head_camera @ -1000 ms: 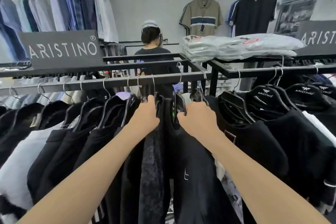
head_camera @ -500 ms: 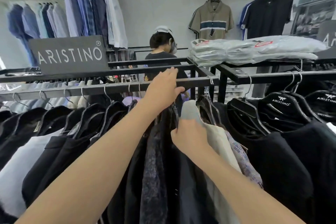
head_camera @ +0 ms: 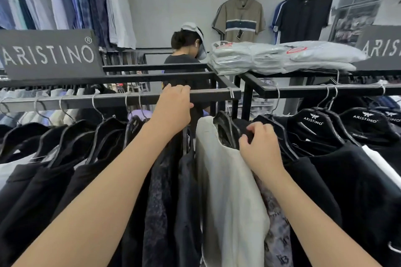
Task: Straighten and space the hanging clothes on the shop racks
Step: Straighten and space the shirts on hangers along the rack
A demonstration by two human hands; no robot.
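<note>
A black rack rail [head_camera: 108, 99] runs across in front of me, hung with dark shirts on black hangers [head_camera: 104, 136]. My left hand [head_camera: 173, 106] is raised to the rail, fingers curled over its top and thumb beneath. Just right of it hangs a cream shirt [head_camera: 227, 180], with a gap between it and the dark patterned garments [head_camera: 160, 191] on the left. My right hand [head_camera: 260, 147] sits right of the cream shirt and pinches the shoulder of a black hanger [head_camera: 247, 131]. Below my right wrist a light patterned shirt [head_camera: 275, 223] shows.
A second rail [head_camera: 303, 91] to the right carries black shirts [head_camera: 347, 169] on branded hangers. Folded shirts in plastic [head_camera: 271, 56] lie stacked on the rack top. A grey brand sign [head_camera: 47, 54] stands at the left. A person [head_camera: 186, 50] stands behind the rack.
My left hand rose from the hangers up onto the rail. My right hand moved right, off the cream shirt's left side and onto the black hanger beyond it. The cream shirt came into view.
</note>
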